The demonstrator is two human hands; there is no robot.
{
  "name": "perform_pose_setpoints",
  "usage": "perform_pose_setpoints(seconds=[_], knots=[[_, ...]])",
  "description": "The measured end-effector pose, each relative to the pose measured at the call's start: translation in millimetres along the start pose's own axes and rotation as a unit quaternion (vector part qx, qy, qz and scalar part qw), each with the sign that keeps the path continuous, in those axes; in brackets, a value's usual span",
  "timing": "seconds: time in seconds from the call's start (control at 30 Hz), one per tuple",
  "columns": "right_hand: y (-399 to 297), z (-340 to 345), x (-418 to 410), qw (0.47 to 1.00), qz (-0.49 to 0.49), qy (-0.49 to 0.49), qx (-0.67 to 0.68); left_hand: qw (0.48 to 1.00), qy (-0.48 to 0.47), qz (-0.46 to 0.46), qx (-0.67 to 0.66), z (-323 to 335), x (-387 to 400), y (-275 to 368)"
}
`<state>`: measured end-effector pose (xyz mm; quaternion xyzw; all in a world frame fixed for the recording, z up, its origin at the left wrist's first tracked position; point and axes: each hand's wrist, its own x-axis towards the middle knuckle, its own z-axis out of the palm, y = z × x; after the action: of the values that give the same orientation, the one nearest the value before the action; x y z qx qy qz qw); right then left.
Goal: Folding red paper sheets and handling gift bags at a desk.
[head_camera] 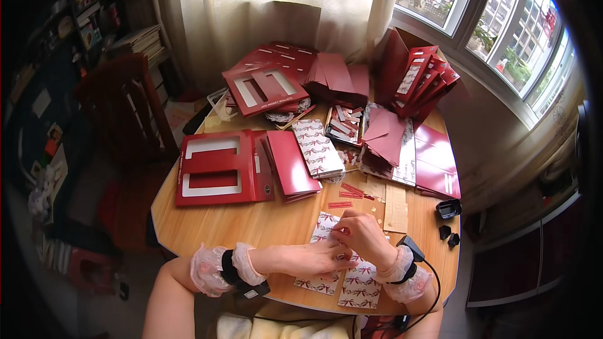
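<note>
Two white cards with a printed bow-and-garland pattern lie side by side at the table's near edge, the left card (325, 221) and the right card (360, 287). My left hand (320, 256) reaches across the left card with its fingers spread towards the right one. Over the upper part of the cards, my right hand (362, 233) is bent down, thumb and fingertips close together beside the left hand's fingers. Whether a small thing sits between those fingertips cannot be made out. Small red printed labels (340, 205) lie just beyond the hands.
Left on the table is a red window-cut cardboard sleeve (214, 169) beside red folders (292, 165). Patterned cards (318, 148), a box of small labels (345, 122) and pink envelopes (384, 132) stand farther back. A tan adhesive sheet (395, 207) and black caps (447, 209) lie right.
</note>
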<state>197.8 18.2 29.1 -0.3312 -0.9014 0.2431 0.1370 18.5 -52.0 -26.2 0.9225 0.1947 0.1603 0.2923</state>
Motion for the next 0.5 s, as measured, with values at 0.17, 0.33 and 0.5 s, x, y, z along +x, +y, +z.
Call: perform_pose_setpoints(seconds=[0.17,0.33,0.5], knots=[[5.7,0.9,-1.0,1.0,-0.013,0.001,0.002,0.998,-0.047,-0.022,-0.023,-8.0,5.3,3.9],[2.0,2.1,-0.5,0.998,0.043,0.015,0.052,0.998,-0.047,-0.026,-0.025,-12.9,3.2,7.7],[3.2,4.3,-1.4,0.998,0.053,0.023,0.039,0.999,-0.035,-0.016,-0.013,-9.3,3.0,5.4]])
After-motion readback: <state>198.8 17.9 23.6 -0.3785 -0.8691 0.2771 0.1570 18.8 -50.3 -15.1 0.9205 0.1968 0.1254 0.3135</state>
